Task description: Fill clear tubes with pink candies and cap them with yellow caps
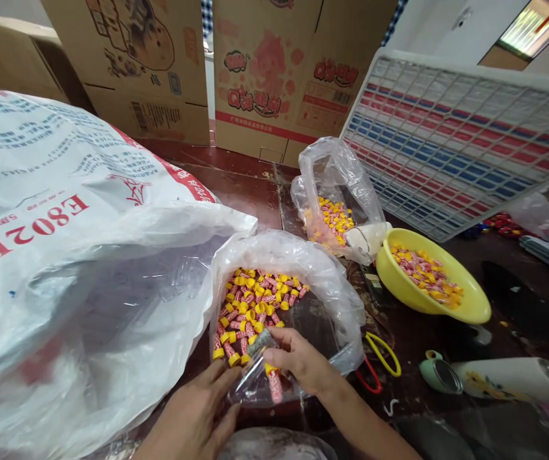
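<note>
My left hand (198,415) and my right hand (298,361) both pinch a small clear plastic packet (255,377) at the near edge of the table. A pink candy with a yellow cap (274,382) sits inside the packet. Just beyond my hands lies an open clear bag (284,255) full of the same pink and yellow candies (250,306). My right fingers close on the packet's top edge; my left fingers grip its lower left side.
A big white sack (64,255) fills the left. A yellow bowl (475,306) of candies, a second candy bag (336,204), a tilted compartment tray (461,134), scissors (380,364) and a lying flask (499,380) are to the right. Cardboard boxes (274,76) stand behind.
</note>
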`<state>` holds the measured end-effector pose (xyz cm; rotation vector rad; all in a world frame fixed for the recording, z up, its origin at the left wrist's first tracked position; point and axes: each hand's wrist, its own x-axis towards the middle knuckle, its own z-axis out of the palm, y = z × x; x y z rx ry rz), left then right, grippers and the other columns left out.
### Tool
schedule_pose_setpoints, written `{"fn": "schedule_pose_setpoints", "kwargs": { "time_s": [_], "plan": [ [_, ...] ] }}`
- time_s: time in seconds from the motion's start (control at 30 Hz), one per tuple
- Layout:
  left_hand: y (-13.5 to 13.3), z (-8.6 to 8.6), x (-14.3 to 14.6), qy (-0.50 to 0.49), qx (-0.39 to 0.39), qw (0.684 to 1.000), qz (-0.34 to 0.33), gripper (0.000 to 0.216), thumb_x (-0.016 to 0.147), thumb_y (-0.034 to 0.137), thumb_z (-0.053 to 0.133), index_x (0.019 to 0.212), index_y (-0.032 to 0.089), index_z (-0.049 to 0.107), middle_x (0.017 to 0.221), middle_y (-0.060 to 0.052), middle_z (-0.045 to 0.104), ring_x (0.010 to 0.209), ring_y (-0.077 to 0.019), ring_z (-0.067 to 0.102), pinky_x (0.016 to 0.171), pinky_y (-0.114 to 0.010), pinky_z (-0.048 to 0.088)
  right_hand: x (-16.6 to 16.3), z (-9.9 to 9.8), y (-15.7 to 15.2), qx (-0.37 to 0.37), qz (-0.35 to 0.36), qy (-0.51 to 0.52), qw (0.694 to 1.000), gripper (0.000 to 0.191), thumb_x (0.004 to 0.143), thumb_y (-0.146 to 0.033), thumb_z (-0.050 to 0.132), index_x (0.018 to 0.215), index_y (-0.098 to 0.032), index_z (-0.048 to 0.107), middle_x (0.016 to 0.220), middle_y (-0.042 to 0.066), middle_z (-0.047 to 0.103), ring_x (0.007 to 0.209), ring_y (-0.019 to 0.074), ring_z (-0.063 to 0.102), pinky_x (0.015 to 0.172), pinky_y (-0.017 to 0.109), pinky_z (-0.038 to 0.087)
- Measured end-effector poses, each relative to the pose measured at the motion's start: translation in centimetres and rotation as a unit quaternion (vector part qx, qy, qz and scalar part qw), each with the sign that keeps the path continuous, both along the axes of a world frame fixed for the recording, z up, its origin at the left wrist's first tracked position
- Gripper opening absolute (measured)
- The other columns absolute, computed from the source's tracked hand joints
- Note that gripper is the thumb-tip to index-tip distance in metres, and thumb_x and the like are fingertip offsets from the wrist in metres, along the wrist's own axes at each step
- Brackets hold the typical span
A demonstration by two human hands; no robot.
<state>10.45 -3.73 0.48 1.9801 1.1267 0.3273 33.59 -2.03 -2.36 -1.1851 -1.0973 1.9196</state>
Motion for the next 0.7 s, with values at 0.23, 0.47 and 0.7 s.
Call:
{"fn": "schedule_pose_setpoints", "kwargs": {
  "time_s": [0.23, 0.47, 0.7],
  "plan": [
    [0.4, -0.5, -0.1, -0.007, -0.054, 0.992, -0.113, 0.030, 0.086, 0.027, 0.060, 0.112, 0.032, 0.074, 0.108, -0.003, 0.076, 0.101, -0.0237, 0.072, 0.089, -0.029, 0.058, 1.2, -1.9, -2.6, -0.060, 0.061, -0.042, 0.995, 0.035, 0.072, -0.048, 0.074, 0.081, -0.018, 0.058, 0.050, -0.009, 0.054, 0.035, 0.0056, 0.042, 0.036, 0.016, 0.034],
    [0.0, -1.3, -2.1, 0.055, -0.081, 0.995, 0.000, 0.026, 0.089, 0.037, 0.057, 0.103, 0.028, 0.077, 0.106, -0.005, 0.080, 0.096, -0.0255, 0.075, 0.087, -0.032, 0.059, 1.8, 0.4, -1.6, 0.063, -0.049, -0.156, 0.984, 0.025, 0.084, -0.042, 0.066, 0.079, -0.020, 0.055, 0.057, -0.009, 0.048, 0.044, 0.0069, 0.043, 0.043, 0.018, 0.032],
    [0.1, -2.2, -2.3, -0.169, -0.220, 0.955, 0.105, 0.025, 0.088, 0.047, 0.065, 0.096, 0.023, 0.066, 0.092, -0.002, 0.072, 0.088, -0.0219, 0.068, 0.076, -0.028, 0.056, 1.9, 0.2, -1.6, 0.113, 0.047, -0.280, 0.952, 0.023, 0.076, -0.023, 0.072, 0.075, -0.021, 0.049, 0.066, -0.007, 0.057, 0.057, 0.0100, 0.054, 0.051, 0.019, 0.034]
  ]
}}
